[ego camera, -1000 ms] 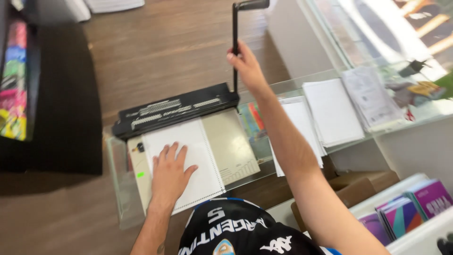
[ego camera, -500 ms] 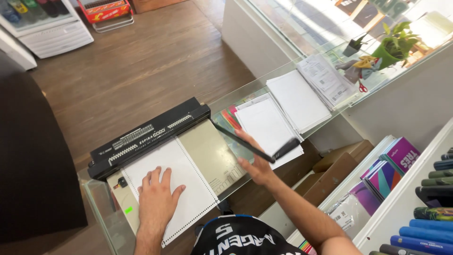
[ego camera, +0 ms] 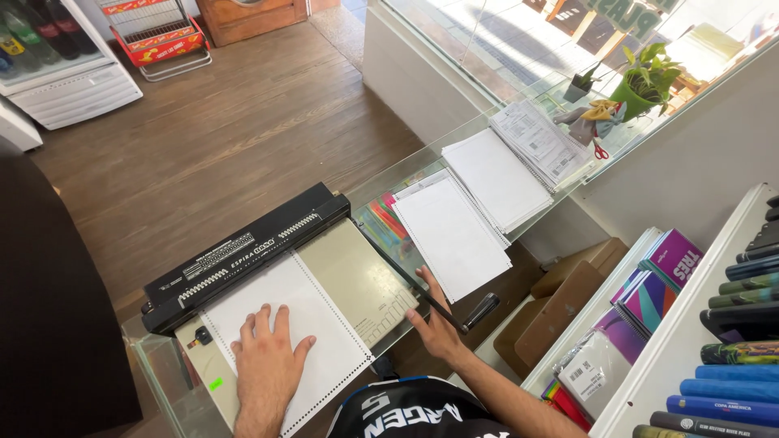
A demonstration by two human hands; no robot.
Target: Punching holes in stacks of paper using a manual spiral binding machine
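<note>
A black and beige hole-punching machine [ego camera: 243, 251] sits on a glass counter [ego camera: 381, 182]. My left hand [ego camera: 266, 357] lies flat, fingers spread, on a white sheet of paper [ego camera: 284, 316] pushed into the machine. The sheet's right edge shows a row of punched holes. My right hand [ego camera: 438, 324] presses on the machine's long black lever [ego camera: 414, 288], which is lowered almost flat beside the machine's beige bed.
Three stacks of white paper [ego camera: 454, 235] lie on the counter to the right, the far one printed. A potted plant [ego camera: 645, 81] and scissors [ego camera: 599, 148] sit at the far end. Notebooks [ego camera: 657, 284] and cardboard boxes [ego camera: 576, 276] fill shelves at right. Wooden floor lies beyond the counter.
My right hand has swung the lever down from upright to nearly flat. My left hand has stayed flat on the sheet. The view has shifted toward the right.
</note>
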